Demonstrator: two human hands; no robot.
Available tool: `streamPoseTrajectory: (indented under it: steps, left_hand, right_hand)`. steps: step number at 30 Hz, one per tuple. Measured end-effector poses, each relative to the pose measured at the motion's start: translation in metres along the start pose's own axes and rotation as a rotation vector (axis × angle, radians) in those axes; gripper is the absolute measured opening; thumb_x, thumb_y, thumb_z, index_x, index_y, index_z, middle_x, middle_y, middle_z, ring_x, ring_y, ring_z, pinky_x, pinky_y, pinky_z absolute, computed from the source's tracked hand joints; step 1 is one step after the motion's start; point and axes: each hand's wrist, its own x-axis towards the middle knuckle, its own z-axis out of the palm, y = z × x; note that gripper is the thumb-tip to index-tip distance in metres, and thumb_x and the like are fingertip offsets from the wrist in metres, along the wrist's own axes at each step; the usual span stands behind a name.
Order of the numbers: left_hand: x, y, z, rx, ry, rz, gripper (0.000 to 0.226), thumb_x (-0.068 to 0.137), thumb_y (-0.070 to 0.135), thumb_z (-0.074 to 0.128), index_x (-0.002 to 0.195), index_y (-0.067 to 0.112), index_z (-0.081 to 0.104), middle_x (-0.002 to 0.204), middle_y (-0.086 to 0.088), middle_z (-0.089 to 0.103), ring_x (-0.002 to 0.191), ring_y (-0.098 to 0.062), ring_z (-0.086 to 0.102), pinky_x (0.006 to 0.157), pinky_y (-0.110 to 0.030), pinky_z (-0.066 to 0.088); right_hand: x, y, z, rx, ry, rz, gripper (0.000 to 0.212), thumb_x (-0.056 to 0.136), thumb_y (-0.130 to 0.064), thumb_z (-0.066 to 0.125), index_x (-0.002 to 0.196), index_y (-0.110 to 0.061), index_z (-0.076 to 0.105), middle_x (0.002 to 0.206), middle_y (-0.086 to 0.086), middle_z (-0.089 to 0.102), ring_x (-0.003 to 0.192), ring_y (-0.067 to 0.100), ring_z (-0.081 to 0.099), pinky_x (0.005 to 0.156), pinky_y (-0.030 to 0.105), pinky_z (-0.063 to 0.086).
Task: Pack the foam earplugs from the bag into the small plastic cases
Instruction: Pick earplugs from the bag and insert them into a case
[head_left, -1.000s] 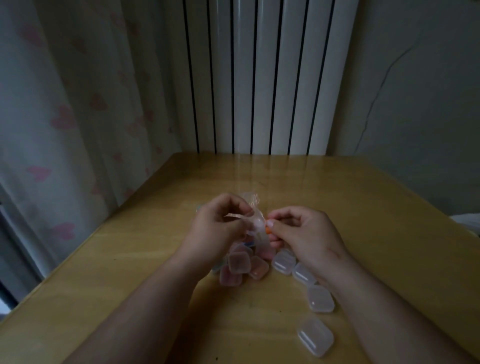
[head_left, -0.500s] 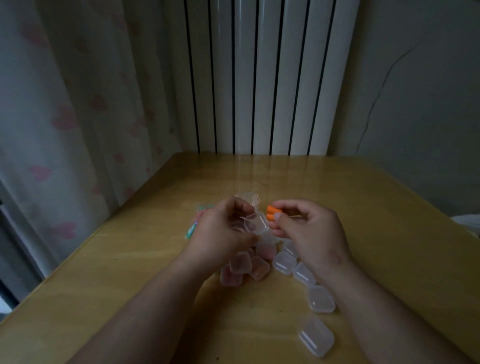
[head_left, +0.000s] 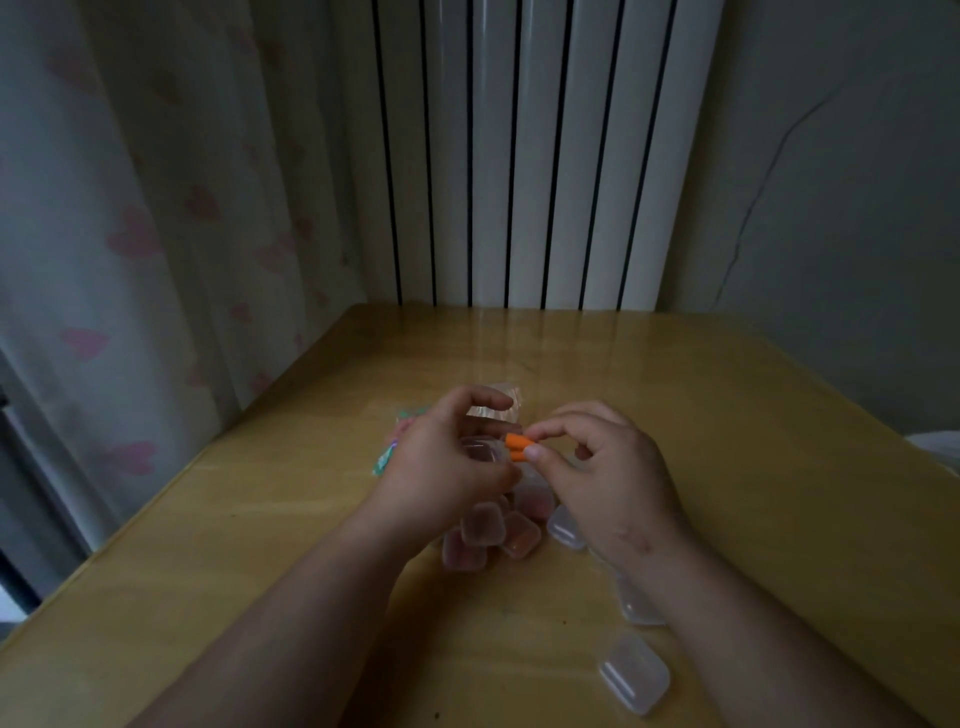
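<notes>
1. Nearest, one clear case lies on the wooden table, just beside the right forearm.
2. Two more clear cases lie farther up along that arm. One is by the wrist, and the other is partly hidden under the forearm.
3. Between the wrists, four pink-tinted cases lie in a cluster, touching one another.
4. Above the cluster, the left hand curls its fingers round one small open case.
5. The right hand pinches two orange earplugs between thumb and forefinger, with their tips right at the held case.
6. Behind the left hand lies the bag. It is mostly hidden and shows green and pink.
7. One bit of clear plastic shows past the left fingertips.
8. Farthest stand one white radiator and, at the left, one heart-print curtain.
</notes>
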Motion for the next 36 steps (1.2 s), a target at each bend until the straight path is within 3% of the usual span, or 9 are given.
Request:
streamPoseTrajectory:
  steps: [6,9,13,18,21,24,29,32,36]
  left_hand:
    - [-0.001,0.002,-0.002,-0.070,-0.003,-0.038,0.054,0.071,-0.004,0.080,0.108,0.031,0.062,0.093,0.003,0.074,0.081,-0.010,0.071,0.072,-0.032,0.062]
    - [0.000,0.001,-0.001,-0.097,-0.005,-0.052,0.055,0.071,-0.006,0.079,0.108,0.031,0.062,0.090,0.005,0.075,0.083,-0.011,0.072,0.074,-0.036,0.062]
    - [0.001,0.000,0.000,-0.054,-0.022,-0.048,0.059,0.069,-0.006,0.080,0.107,0.035,0.062,0.094,0.005,0.075,0.087,-0.012,0.072,0.078,-0.043,0.062]
    - [0.001,-0.002,0.000,-0.052,-0.024,-0.022,0.062,0.069,-0.007,0.080,0.106,0.039,0.062,0.095,0.007,0.075,0.088,-0.012,0.072,0.077,-0.045,0.062]
    - [0.000,0.001,0.000,-0.065,-0.022,-0.015,0.060,0.070,-0.007,0.079,0.105,0.039,0.062,0.097,0.005,0.074,0.090,-0.015,0.072,0.076,-0.044,0.062]
    - [-0.002,0.003,-0.002,-0.043,-0.032,0.015,0.057,0.072,-0.006,0.078,0.108,0.035,0.062,0.102,0.003,0.071,0.090,-0.015,0.071,0.079,-0.043,0.061]
    - [0.002,0.009,0.000,-0.566,-0.047,-0.100,0.025,0.085,0.022,0.057,0.107,0.011,0.057,0.090,-0.014,0.073,0.075,-0.028,0.067,0.067,-0.035,0.057]
    - [0.004,0.009,0.000,-0.672,-0.061,-0.130,0.024,0.097,0.012,0.038,0.096,0.001,0.060,0.091,-0.021,0.069,0.073,-0.028,0.064,0.064,-0.032,0.056]
    - [-0.002,0.007,0.001,-0.510,-0.126,-0.084,0.025,0.092,-0.005,0.049,0.104,0.005,0.069,0.103,-0.020,0.068,0.083,-0.026,0.064,0.070,-0.030,0.056]
  right_hand:
    - [0.001,0.004,0.003,-0.127,0.066,-0.075,0.015,0.084,-0.029,0.072,0.098,-0.026,0.078,0.091,-0.011,0.057,0.090,0.010,0.058,0.074,0.028,0.050]
    - [0.001,0.004,0.002,-0.135,0.058,-0.071,0.012,0.083,-0.030,0.073,0.093,-0.026,0.079,0.092,-0.013,0.057,0.090,0.005,0.057,0.074,0.021,0.047]
    - [0.001,-0.002,0.003,0.059,0.036,0.118,0.009,0.074,-0.023,0.082,0.074,-0.028,0.075,0.093,-0.013,0.059,0.078,-0.002,0.054,0.065,0.005,0.038]
    - [0.001,-0.007,0.000,0.161,0.020,0.284,0.020,0.072,-0.023,0.084,0.075,-0.028,0.065,0.069,-0.011,0.055,0.063,0.006,0.051,0.056,0.016,0.040]
    - [0.002,-0.008,-0.002,0.300,-0.056,0.367,0.020,0.076,-0.022,0.081,0.083,-0.023,0.062,0.077,-0.006,0.068,0.071,0.007,0.062,0.066,0.023,0.051]
    - [0.002,-0.012,-0.004,0.426,-0.097,0.452,0.022,0.079,-0.017,0.078,0.092,-0.017,0.060,0.077,0.003,0.073,0.065,0.013,0.065,0.061,0.030,0.054]
    - [0.005,-0.016,-0.008,0.598,-0.013,0.557,0.021,0.082,-0.007,0.074,0.098,-0.010,0.060,0.075,0.008,0.068,0.056,0.012,0.062,0.053,0.027,0.052]
    - [0.006,-0.015,-0.007,0.633,0.014,0.568,0.014,0.083,-0.005,0.072,0.094,-0.007,0.065,0.070,0.005,0.067,0.052,0.007,0.059,0.053,0.024,0.052]
    - [0.004,-0.015,-0.006,0.653,0.024,0.556,0.009,0.082,-0.009,0.074,0.089,-0.010,0.069,0.064,0.001,0.066,0.055,0.008,0.059,0.054,0.023,0.051]
